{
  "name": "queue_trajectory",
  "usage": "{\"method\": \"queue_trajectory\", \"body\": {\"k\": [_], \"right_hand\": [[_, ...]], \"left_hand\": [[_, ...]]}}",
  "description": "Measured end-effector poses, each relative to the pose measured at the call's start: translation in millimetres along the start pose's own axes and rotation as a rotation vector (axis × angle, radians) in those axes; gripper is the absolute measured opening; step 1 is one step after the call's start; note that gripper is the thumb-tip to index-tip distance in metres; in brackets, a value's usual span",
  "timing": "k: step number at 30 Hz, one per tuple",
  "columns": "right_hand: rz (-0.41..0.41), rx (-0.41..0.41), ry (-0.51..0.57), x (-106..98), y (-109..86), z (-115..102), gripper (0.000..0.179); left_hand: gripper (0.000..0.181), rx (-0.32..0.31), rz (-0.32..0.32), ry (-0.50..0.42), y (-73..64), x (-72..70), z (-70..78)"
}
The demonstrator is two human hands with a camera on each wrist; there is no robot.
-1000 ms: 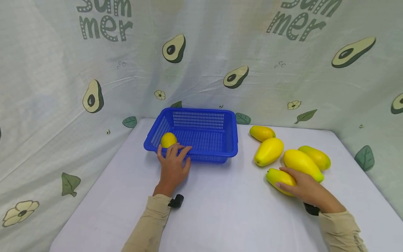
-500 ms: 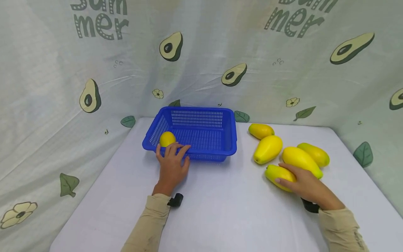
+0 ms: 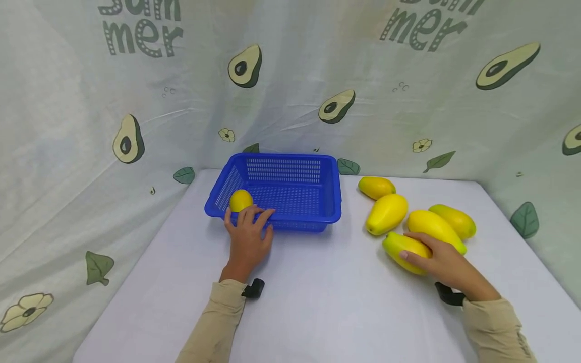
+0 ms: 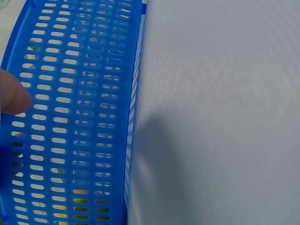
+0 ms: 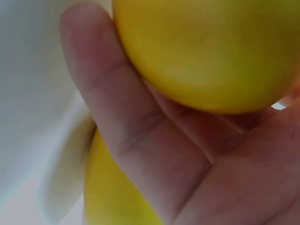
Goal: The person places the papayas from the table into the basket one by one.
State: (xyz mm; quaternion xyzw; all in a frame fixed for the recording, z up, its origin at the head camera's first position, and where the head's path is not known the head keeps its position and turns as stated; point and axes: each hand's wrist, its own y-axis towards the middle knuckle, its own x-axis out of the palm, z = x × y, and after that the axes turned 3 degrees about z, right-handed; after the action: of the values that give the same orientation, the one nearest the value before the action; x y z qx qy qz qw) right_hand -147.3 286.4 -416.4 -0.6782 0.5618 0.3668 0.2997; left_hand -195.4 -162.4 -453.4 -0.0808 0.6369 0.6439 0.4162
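Observation:
My left hand (image 3: 247, 242) grips the near rim of a blue plastic basket (image 3: 317, 220), fingers over the edge. In the left wrist view the thumb (image 4: 14, 96) lies against the slotted outer wall. A rounded yellow fruit (image 3: 241, 199) sits inside the basket's left corner, partly behind those fingers. At the right, my right hand (image 3: 447, 264) holds a yellow papaya (image 3: 404, 250) with a green stem end, thumb on the near side, fingers over the far side. The right wrist view shows the papaya's smooth rounded end (image 5: 206, 61) against the fingers.
Right behind the held fruit lie a large yellow papaya (image 3: 433, 228) and a greener-ended one (image 3: 456, 222). Farther left are a plump papaya (image 3: 387, 214) and a smaller one (image 3: 377, 187). A printed curtain (image 3: 290, 75) rises behind the white table (image 3: 327, 307).
My right hand and the papaya in it have shifted slightly up and to the right, the fruit turning a little. The left hand stays on the basket rim. The head view has tilted slightly.

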Motion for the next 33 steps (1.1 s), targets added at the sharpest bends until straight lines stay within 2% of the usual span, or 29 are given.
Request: {"method": "queue_trajectory", "body": {"k": [10,22,33], "right_hand": [[0.010,0.034,0.060,2.5,-0.1,3.2,0.073],[0.082,0.036,0.115,4.4,0.8,1.3,0.071],[0.107,0.059,0.091,1.7,7.1,-4.0,0.076]], "left_hand": [[0.033,-0.005,-0.009,0.007,-2.4,-0.7,-0.4],[0.033,0.000,0.010,-0.004,-0.8,-2.2,0.5],[0.034,-0.003,0.011,-0.006,-1.6,-0.1,0.9]]}}
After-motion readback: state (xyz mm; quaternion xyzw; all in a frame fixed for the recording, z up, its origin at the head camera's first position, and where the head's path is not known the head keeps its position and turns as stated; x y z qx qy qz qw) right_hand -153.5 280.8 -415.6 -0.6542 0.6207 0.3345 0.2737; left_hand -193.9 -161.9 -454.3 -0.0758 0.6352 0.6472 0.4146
